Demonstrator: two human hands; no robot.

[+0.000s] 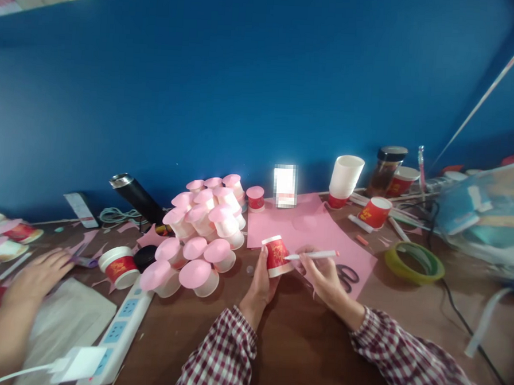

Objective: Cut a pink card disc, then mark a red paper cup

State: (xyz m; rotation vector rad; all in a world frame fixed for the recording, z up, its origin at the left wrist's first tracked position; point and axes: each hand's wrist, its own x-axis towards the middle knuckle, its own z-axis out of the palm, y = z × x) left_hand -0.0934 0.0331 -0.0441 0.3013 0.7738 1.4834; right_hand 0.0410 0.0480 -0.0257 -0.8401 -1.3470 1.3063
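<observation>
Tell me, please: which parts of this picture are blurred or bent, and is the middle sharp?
Head view: the red paper cup in the left hand and the white pen in the right hand are fairly sharp; another person's hand at the left edge is motion-blurred; the table edge bends from lens distortion.

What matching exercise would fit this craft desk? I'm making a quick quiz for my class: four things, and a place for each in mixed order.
Things:
1. red paper cup
2. white pen
3. scissors
4. green tape roll

Places:
A. on the pink paper sheet
B. in the right hand
C. on the bare table, far right
D. in the left hand

Pairs: 1-D, 2-B, 3-A, 4-C
</observation>
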